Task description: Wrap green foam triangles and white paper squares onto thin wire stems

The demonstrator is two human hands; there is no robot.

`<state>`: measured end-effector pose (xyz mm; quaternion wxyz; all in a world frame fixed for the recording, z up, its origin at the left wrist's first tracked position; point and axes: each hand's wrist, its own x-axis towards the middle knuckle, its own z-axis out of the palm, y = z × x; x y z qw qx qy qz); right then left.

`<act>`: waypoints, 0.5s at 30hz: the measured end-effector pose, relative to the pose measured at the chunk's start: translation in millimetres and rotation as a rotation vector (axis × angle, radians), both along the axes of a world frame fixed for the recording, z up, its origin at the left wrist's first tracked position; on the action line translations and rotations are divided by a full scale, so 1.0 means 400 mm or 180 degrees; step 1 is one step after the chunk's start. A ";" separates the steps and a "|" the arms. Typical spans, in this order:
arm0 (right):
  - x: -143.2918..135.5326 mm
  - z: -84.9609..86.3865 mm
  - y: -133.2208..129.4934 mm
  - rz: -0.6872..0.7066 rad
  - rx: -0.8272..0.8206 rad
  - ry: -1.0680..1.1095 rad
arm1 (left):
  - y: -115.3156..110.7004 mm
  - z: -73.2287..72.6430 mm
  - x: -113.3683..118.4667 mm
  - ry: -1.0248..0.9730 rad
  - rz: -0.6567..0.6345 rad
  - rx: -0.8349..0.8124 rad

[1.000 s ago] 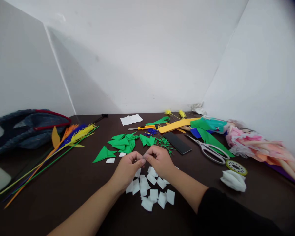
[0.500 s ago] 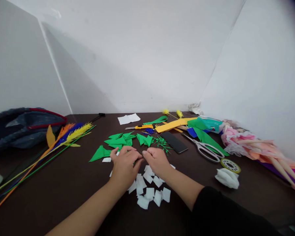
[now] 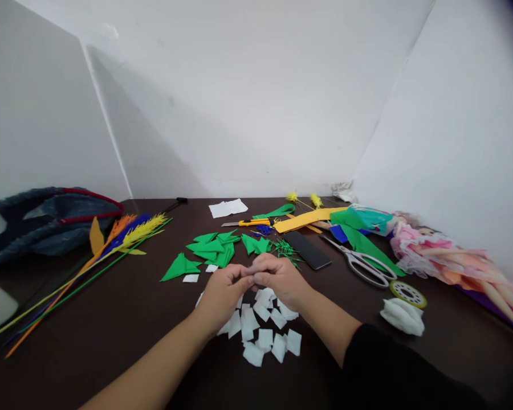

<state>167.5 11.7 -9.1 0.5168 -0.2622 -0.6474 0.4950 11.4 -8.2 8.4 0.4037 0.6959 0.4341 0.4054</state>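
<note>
My left hand [image 3: 223,295] and my right hand [image 3: 282,278] meet fingertip to fingertip over the middle of the table. Both are closed in a pinch, and whatever lies between the fingers is too small and hidden to make out. Just below and under the hands lie several small white paper squares [image 3: 265,338]. Beyond them, folded green paper pieces [image 3: 209,249] are spread out, with a heap of thin green strips [image 3: 283,248] to the right. A black phone [image 3: 310,251] rests beside those strips.
A yellow utility knife [image 3: 252,222] lies at the back with its blade out. To the right are scissors [image 3: 370,267], a tape roll [image 3: 408,294], crumpled white tissue [image 3: 402,316] and dolls [image 3: 444,256]. Paper wheat stalks [image 3: 111,250] and a denim bag [image 3: 47,222] occupy the left.
My fingertips have come closer together, and the right fingers now overlap the left ones. The whole view has shifted slightly, so the table's things appear a little farther right.
</note>
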 end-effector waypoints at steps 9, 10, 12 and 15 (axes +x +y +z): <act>-0.008 0.025 -0.022 -0.0715 0.0460 -0.0751 | -0.010 -0.009 0.007 -0.0366 -0.0337 -0.0450; -0.010 0.025 -0.022 -0.0763 0.0451 -0.0807 | -0.010 -0.008 0.006 -0.0329 -0.0328 -0.0446; -0.014 0.022 -0.021 -0.0808 0.0409 -0.0870 | -0.012 -0.006 0.005 -0.0276 -0.0314 -0.0445; -0.023 0.014 -0.019 -0.0832 0.0331 -0.0876 | -0.014 -0.005 0.001 -0.0210 -0.0228 -0.0402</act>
